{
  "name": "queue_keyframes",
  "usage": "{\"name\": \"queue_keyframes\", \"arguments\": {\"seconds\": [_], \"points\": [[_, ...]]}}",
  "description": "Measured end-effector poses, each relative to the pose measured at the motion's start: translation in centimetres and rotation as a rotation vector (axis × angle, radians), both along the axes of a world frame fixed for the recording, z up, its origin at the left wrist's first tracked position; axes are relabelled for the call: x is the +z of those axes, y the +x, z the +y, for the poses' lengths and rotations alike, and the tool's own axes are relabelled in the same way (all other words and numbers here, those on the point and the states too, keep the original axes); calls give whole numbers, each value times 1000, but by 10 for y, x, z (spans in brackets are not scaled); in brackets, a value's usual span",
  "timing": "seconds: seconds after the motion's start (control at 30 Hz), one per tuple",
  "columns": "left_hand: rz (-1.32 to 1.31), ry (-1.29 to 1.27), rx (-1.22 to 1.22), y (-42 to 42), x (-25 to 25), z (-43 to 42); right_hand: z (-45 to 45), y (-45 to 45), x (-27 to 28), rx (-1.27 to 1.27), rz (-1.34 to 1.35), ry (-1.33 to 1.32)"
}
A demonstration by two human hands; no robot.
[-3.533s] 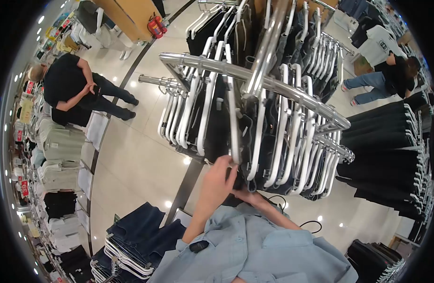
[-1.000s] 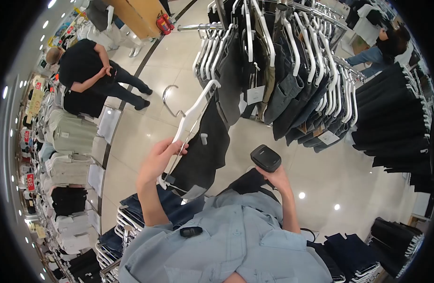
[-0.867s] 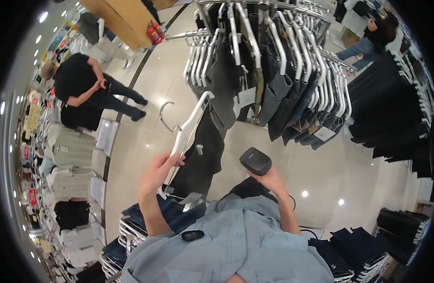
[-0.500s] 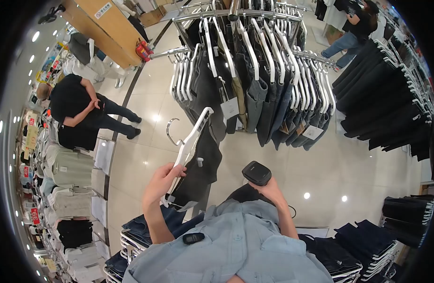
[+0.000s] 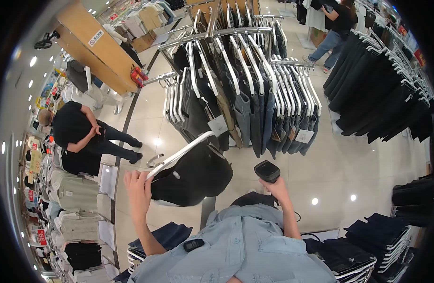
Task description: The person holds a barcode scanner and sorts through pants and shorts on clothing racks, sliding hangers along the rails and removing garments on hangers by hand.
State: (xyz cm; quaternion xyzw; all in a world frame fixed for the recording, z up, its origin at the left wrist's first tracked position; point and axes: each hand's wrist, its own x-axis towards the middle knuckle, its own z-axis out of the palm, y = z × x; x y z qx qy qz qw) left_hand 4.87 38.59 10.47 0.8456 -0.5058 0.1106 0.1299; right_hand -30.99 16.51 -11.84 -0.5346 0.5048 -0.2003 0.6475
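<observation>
My left hand (image 5: 138,187) is closed on a white hanger (image 5: 184,152) with a metal hook, at the lower left of centre. Black trousers (image 5: 198,174) hang from this hanger and spread out to the right of the hand. A black handheld scanner (image 5: 267,171) is gripped in my right hand (image 5: 276,187), its head pointing away from me. Beyond both hands stands a metal rack (image 5: 235,32) with dark trousers on white hangers. White paper tags (image 5: 218,126) hang from some of them.
A person (image 5: 75,127) in black stands at the left beside shelves of shirts (image 5: 78,188). Another person (image 5: 337,33) is at the upper right. Black garments (image 5: 353,89) hang at the right. Folded dark jeans (image 5: 377,231) lie at the lower right. A fire extinguisher (image 5: 138,75) stands by a wooden pillar (image 5: 96,42).
Both hands came away from the rack. My left hand now has a hanger with black trousers, lately tilted flatter; my right hand shows a scanner. The view has shifted, showing more of the shop.
</observation>
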Motion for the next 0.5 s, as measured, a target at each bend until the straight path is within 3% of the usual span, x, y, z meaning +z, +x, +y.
{"name": "queue_keyframes", "arguments": {"seconds": [0.03, 0.2, 0.3, 0.5], "points": [[-174, -59, -70, 3, 4, 0, 0, 0, 3, -6, -5, 2], [-365, -166, 17, 22, 12, 4, -2, 0, 8, -45, -68, 36], [-588, -568, 95, 42, 11, 5, -2, 1, 9, -27, -33, 32], [-472, -873, 129, 76, 10, -11, -1, 9, 12, 17, -151, -21]]}}
